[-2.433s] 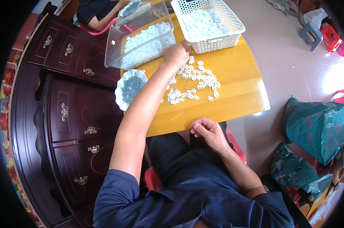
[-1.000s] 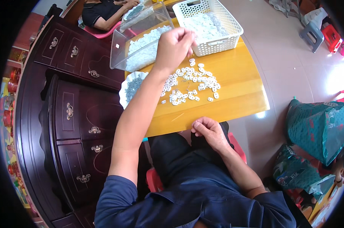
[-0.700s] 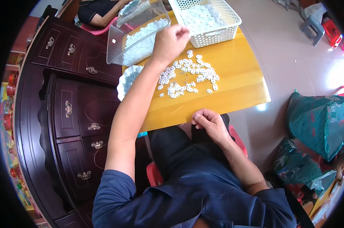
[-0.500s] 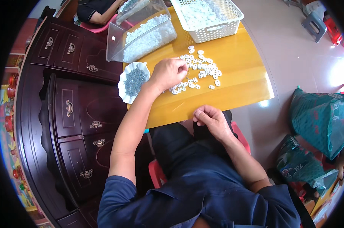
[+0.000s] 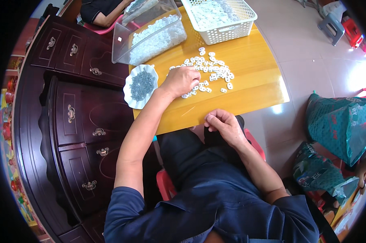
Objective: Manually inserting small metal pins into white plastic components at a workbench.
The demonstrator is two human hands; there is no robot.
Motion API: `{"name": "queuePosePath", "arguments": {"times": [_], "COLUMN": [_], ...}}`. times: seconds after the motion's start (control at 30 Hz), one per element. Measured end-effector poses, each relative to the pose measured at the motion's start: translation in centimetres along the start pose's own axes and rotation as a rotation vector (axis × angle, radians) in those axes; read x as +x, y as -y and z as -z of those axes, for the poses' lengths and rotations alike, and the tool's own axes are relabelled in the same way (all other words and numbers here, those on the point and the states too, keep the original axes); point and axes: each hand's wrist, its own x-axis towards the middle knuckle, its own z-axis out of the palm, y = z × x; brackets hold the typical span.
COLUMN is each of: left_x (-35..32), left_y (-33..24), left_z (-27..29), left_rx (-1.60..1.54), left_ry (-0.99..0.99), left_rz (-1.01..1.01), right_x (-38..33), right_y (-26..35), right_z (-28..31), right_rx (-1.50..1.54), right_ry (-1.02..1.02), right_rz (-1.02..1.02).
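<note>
Glossy wooden table [image 5: 247,87], clear plastic tub [image 5: 150,34], white plastic basket [image 5: 227,30].

Domestic room used for piecework. Indicators: carved dark wooden cabinet [image 5: 77,121], tiled floor [image 5: 312,60], low yellow table [image 5: 239,89], plastic stools [image 5: 332,24].

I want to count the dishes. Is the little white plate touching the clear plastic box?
Apart. The head view shows a strip of yellow table between the white plate and the clear box.
</note>
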Motion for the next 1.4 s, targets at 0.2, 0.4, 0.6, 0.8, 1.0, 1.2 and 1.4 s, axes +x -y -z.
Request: {"name": "queuePosePath", "arguments": {"times": [0.2,0.4,0.6,0.8,1.0,1.2,1.4], "left_x": [0.8,-0.3,-6.5,-10.6,-14.2,-16.9,-18.9], "left_y": [0.2,-0.5,-7.7,-11.4,-13.1,-14.1,-15.2], "left_z": [0.1,1.0,0.3,-1.6,-1.9,-2.5,-3.0], "left_rx": [0.105,-0.117,-0.629,-0.765,-0.781,-0.514,-0.504], "left_ry": [0.059,-0.064,-0.26,-0.44,-0.573,-0.742,-0.786], "left_rz": [-0.061,0.024,0.115,0.202,0.21,0.169,0.335], "right_x": [0.0,0.0,0.1,-0.2,-0.9,-1.3,-1.6], "right_y": [0.1,-0.2,-0.8,-1.3,-1.5,-2.0,-2.7], "right_z": [0.0,-0.1,-0.1,-0.2,-1.1,-2.1,-3.2], "right_rx": [-0.011,0.035,0.191,0.297,0.267,0.227,0.14], "right_ry": [0.017,0.015,-0.022,0.142,0.283,0.382,0.385], "right_rz": [-0.013,-0.001,-0.04,-0.12,-0.169,-0.135,-0.133]}}
